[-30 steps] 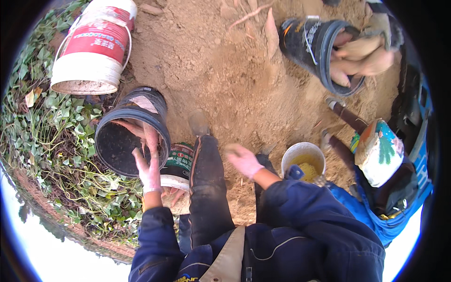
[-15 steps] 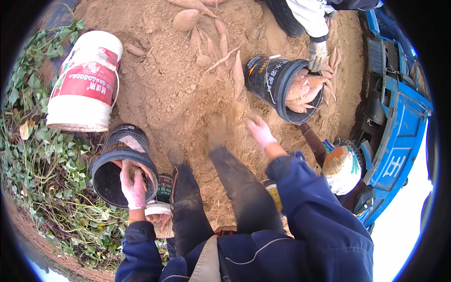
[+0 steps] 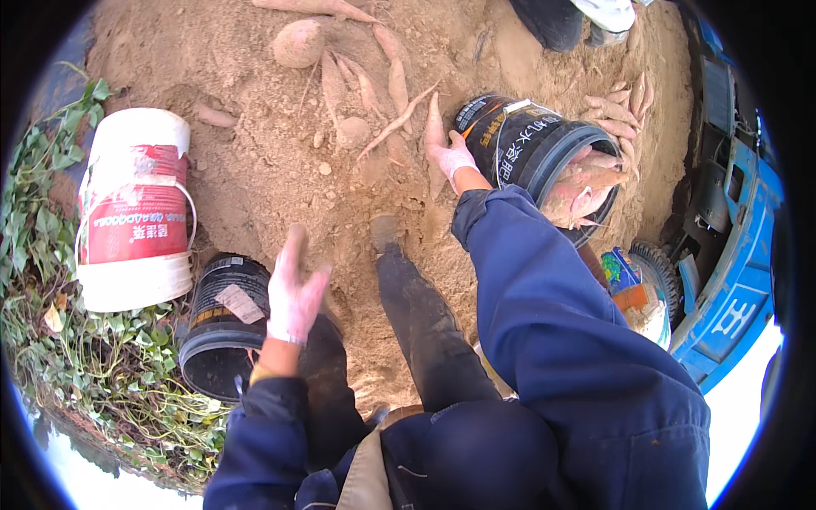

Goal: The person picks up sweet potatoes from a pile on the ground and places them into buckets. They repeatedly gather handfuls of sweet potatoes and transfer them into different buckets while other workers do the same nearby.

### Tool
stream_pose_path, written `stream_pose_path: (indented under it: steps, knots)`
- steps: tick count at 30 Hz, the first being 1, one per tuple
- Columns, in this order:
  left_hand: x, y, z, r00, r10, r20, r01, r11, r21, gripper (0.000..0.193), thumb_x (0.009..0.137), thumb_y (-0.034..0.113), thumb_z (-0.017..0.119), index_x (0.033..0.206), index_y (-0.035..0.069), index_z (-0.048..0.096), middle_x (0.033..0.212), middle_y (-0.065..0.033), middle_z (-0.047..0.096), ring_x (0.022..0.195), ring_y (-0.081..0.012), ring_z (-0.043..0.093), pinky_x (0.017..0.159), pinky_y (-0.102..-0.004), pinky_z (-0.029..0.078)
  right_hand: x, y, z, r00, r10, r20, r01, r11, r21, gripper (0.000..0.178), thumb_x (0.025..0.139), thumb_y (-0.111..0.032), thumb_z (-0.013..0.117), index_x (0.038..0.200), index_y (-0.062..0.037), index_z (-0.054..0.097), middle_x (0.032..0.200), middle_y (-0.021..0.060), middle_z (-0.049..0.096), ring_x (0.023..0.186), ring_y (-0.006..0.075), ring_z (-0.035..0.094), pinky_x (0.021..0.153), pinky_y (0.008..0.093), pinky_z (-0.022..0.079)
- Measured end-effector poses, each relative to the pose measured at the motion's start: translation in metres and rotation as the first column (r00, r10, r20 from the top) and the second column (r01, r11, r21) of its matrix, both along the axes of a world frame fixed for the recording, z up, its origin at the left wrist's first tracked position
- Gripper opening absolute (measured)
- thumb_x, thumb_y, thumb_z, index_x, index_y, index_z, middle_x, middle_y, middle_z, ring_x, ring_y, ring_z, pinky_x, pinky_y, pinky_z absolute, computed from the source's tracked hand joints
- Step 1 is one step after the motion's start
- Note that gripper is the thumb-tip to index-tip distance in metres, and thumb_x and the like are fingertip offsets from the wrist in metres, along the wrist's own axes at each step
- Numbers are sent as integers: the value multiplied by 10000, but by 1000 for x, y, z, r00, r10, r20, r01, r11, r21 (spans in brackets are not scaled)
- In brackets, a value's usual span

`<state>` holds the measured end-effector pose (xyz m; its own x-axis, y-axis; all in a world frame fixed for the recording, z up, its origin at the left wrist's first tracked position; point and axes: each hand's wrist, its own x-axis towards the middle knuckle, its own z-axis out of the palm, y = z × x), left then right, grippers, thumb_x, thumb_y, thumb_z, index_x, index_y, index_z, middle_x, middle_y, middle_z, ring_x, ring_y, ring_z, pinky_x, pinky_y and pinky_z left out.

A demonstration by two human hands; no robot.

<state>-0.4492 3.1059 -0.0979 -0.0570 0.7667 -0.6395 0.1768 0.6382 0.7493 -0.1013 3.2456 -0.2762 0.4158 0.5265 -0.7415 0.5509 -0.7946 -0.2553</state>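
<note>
My right hand (image 3: 452, 160) reaches forward to a long sweet potato (image 3: 435, 127) lying on the soil, its fingers closing around the middle of it. Right beside that hand, a black bucket (image 3: 518, 140) lies tipped on its side, its mouth full of sweet potatoes (image 3: 582, 191). My left hand (image 3: 293, 297) hangs in the air over the soil, fingers apart, holding nothing. Close to its left, another black bucket (image 3: 223, 319) leans over with its dark mouth toward me. Several sweet potatoes (image 3: 299, 42) and thin roots lie farther ahead.
A white and red bucket (image 3: 136, 212) stands at the left beside green vines (image 3: 110, 374). At the upper right are a sweet potato pile (image 3: 625, 115) and another person's leg (image 3: 548, 21). A blue vehicle (image 3: 735, 280) borders the right, with a person partly hidden behind my sleeve.
My left hand has come out of the left black bucket and moved right. The right hand has moved forward to the long sweet potato. The other person's gloved hand has left the full bucket.
</note>
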Motion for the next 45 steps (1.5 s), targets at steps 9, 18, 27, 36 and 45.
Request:
stream_pose_path:
  steps: [9, 18, 27, 36, 45]
  knots:
    - [72, 199, -168, 869, -221, -444, 389, 858, 335, 1314, 646, 571, 894, 1648, 66, 210, 1622, -304, 307, 1461, -458, 412, 1188, -431, 420, -41, -33, 10, 873, -330, -359, 402, 904, 145, 617, 760, -299, 820, 1285, -19, 654, 1116, 150, 728, 1019, 281, 703, 970, 403, 537]
    - [75, 256, -194, 967, -81, 242, 46, 988, 150, 1150, 823, 487, 830, 1658, 53, 170, 1616, -226, 388, 1481, -344, 414, 1222, -457, 347, -63, 85, -6, 751, -25, -660, 301, 902, 308, 831, 959, -482, 665, 1586, -30, 362, 1514, 201, 524, 1378, 317, 518, 1159, 428, 410]
    - [99, 267, -217, 974, 27, 227, -38, 998, 44, 824, 1048, 611, 386, 1644, 59, 246, 1688, -191, 275, 1567, -297, 261, 1269, -472, 259, -67, 106, -11, 455, -74, -887, 293, 954, 71, 845, 1008, -589, 586, 1611, -50, 341, 1587, 195, 455, 1471, 305, 432, 1204, 421, 358]
    - [100, 270, -198, 914, 325, 243, -249, 922, -296, 958, 975, 820, 272, 1628, 122, 329, 1641, -232, 337, 1512, -408, 353, 1227, -579, 307, -60, 121, -32, 648, 227, -727, -54, 966, 254, 713, 1064, -468, 529, 1578, 3, 383, 1546, 140, 520, 1423, 235, 468, 1198, 340, 332]
    - [69, 193, -156, 754, 398, 523, -171, 887, -430, 1057, 910, 902, 308, 1438, 20, 554, 1465, -247, 548, 1376, -431, 514, 1160, -574, 413, -60, 41, 21, 721, 191, -666, 7, 959, 282, 837, 993, -671, 499, 1561, -59, 438, 1500, 238, 556, 1396, 374, 533, 1186, 423, 391]
